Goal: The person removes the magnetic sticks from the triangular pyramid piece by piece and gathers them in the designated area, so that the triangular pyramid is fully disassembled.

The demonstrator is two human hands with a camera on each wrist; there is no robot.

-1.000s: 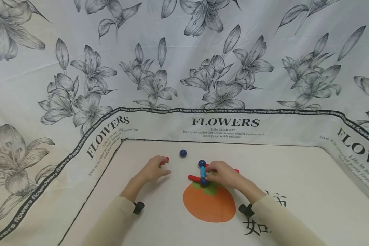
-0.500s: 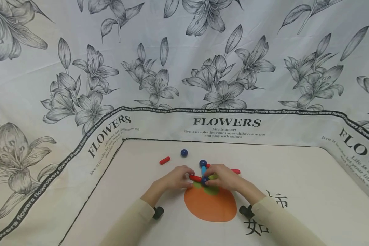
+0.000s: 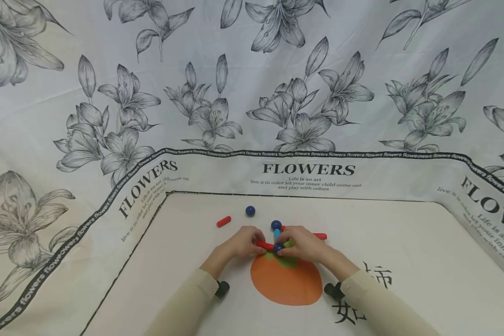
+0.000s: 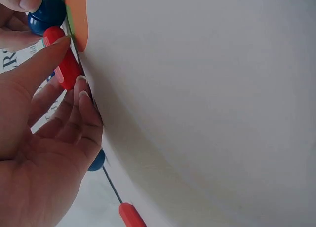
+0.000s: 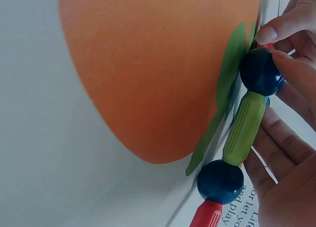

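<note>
In the head view my left hand holds a red building stick between thumb and fingers. That stick's right end meets a dark blue ball, which my right hand pinches. From the same ball a ridged green stick runs to another blue ball, where a further red stick joins. A light blue stick leads back to a far blue ball. My right fingers partly cover this joined frame.
A loose blue ball and a loose red stick lie behind my left hand. The pale tablecloth carries a printed orange persimmon and black characters. A flower-printed cloth rises behind.
My left hand has put one red stick down at the back left, moved right and taken hold of the red stick at the ball. The right hand stays at the joined frame.
</note>
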